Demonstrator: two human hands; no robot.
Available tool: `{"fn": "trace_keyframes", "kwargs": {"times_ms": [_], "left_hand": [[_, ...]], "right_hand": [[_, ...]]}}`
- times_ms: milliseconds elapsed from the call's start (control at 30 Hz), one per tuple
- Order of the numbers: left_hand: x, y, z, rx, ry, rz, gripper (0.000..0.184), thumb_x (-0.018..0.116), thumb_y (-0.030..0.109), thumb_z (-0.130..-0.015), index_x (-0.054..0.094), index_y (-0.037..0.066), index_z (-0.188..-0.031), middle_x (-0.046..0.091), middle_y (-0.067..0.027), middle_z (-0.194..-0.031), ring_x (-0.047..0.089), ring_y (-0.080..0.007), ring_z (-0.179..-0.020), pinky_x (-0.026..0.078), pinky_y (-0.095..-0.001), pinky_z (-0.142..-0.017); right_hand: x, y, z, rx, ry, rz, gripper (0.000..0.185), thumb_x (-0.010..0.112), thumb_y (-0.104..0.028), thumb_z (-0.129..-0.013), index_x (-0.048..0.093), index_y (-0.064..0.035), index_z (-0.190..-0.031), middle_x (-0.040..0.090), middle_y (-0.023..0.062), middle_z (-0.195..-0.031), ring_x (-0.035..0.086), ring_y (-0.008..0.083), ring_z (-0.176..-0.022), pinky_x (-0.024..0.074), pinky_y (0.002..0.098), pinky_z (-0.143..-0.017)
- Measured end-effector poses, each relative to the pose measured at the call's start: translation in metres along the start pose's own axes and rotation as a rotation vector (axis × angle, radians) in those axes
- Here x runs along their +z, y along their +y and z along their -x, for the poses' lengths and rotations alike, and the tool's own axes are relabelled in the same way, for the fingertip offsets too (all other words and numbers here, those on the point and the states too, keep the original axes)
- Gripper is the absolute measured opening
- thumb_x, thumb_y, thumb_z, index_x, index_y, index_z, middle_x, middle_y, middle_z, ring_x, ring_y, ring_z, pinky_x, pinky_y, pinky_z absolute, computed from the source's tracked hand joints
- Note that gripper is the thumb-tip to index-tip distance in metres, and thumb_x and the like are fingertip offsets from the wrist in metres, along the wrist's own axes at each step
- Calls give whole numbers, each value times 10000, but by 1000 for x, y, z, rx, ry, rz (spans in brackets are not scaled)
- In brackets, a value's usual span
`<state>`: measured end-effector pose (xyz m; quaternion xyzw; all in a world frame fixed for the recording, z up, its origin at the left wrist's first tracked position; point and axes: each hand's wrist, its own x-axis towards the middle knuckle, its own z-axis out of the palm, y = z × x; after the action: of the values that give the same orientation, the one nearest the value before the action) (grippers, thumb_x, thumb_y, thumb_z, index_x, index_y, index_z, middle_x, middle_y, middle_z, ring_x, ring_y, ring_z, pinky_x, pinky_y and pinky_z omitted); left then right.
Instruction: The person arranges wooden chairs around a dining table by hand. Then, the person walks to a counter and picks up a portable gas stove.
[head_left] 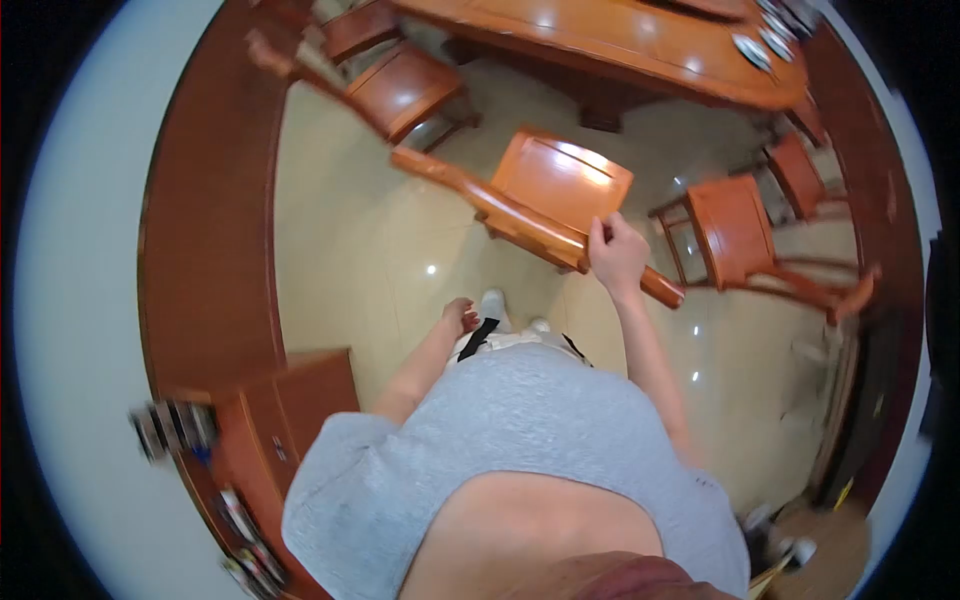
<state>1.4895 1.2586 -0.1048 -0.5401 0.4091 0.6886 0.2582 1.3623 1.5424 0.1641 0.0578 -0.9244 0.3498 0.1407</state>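
Directly ahead of my feet stands a wooden chair, its glossy seat facing up and its back rail turned towards me. My right hand is closed around that back rail, right of its middle. Down by my waist hangs my left hand, fingers loosely bent and apart, touching no furniture. The chair's legs are mostly hidden below the seat and rail.
A long wooden table lies beyond the chair, with dishes at its right end. More wooden chairs stand at left and right. A cabinet is at my lower left. The tiled floor is shiny.
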Motion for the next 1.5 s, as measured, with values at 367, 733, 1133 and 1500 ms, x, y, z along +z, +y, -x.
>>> {"fn": "trace_keyframes", "kwargs": {"times_ms": [367,733,1133,1500], "left_hand": [[-47,-73,80,389,372,-219,249,572,186,-784,640,-47,-841,637,-160,-703,653,-266,-548,511,-390,-429],[-106,-171,85,173,497,-245,239,565,167,-780,647,-51,-831,648,-194,-696,660,-278,-543,532,-399,-442],[-243,-174,67,229,302,246,226,596,206,-834,580,55,-1002,614,-97,-810,620,-234,-569,454,-355,-442],[-218,-131,76,195,245,81,249,566,210,-864,550,56,-1060,617,-96,-849,628,-232,-624,461,-341,-509]], "right_hand": [[4,2,10,-134,14,142,324,570,-328,-899,611,-41,-756,658,156,-697,630,385,-651,457,482,-558],[7,20,0,-147,0,191,367,551,-361,-899,659,-30,-785,668,149,-719,639,366,-677,472,482,-610],[10,32,-5,37,-6,266,387,548,-425,-874,669,-57,-875,683,139,-854,651,329,-817,480,440,-717],[12,13,4,205,-59,339,442,482,-484,-878,713,-116,-957,692,179,-949,645,393,-949,496,470,-816]]}}
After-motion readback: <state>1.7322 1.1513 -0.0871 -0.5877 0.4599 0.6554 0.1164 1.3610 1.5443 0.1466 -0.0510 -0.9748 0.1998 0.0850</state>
